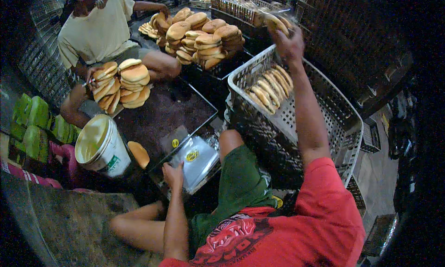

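Note:
My right hand [290,45] is raised over the far corner of a grey plastic crate [331,102]. It grips a clear bag of round flat breads [278,23], blurred by motion. Below, a row of packed breads [271,88] leans on edge inside the crate. Lower down, my left hand [173,175] rests at the left edge of a stack of clear plastic bags [201,162] with yellow prints. Its fingers are closed on the edge of a plastic bag there. A single bread [138,155] lies beside a white bucket [104,146], left of the bag stack.
A co-worker [99,33] sits at far left, a hand at stacked breads [123,84]. A large heap of breads [199,35] covers the back table. Behind it stands another crate [236,7] of bagged goods. Green packages [34,114] are piled at left.

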`<action>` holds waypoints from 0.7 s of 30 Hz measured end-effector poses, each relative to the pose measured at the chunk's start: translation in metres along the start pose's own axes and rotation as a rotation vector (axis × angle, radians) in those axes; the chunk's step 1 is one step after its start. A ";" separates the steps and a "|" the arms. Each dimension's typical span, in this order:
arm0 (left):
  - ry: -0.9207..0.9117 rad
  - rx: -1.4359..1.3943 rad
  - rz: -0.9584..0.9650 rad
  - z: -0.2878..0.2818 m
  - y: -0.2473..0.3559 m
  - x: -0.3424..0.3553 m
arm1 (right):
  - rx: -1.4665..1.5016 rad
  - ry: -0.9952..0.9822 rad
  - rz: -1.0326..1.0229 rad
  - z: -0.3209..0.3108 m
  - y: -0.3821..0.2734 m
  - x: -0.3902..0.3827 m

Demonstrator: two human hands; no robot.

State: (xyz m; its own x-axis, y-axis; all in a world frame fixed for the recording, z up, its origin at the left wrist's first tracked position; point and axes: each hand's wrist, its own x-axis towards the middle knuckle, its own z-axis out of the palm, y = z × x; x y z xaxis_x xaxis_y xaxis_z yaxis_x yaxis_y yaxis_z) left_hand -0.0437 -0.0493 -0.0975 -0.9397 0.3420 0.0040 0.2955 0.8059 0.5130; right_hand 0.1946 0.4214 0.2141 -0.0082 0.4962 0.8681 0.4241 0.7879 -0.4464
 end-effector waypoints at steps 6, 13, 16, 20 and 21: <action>-0.081 -0.304 0.043 0.003 -0.019 0.019 | -0.539 -0.452 0.431 -0.033 0.132 -0.064; -0.010 -0.393 -0.024 0.007 -0.026 0.028 | -0.707 -0.766 0.555 -0.011 0.141 -0.087; -0.031 -0.739 -0.019 -0.016 -0.012 0.037 | -0.757 -0.586 0.245 -0.016 0.104 -0.087; -0.117 -1.048 -0.084 -0.078 0.023 0.044 | -0.445 -0.720 -0.190 -0.027 0.066 -0.102; -0.085 -1.084 -0.065 -0.093 0.035 0.047 | -0.473 -0.715 -0.163 -0.028 0.062 -0.107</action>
State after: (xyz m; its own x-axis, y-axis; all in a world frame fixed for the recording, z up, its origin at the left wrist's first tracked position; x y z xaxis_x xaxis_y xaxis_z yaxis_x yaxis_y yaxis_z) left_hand -0.0933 -0.0501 0.0000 -0.9206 0.3803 -0.0884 -0.1023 -0.0165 0.9946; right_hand 0.2476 0.4068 0.0993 -0.6009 0.6252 0.4981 0.6983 0.7138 -0.0536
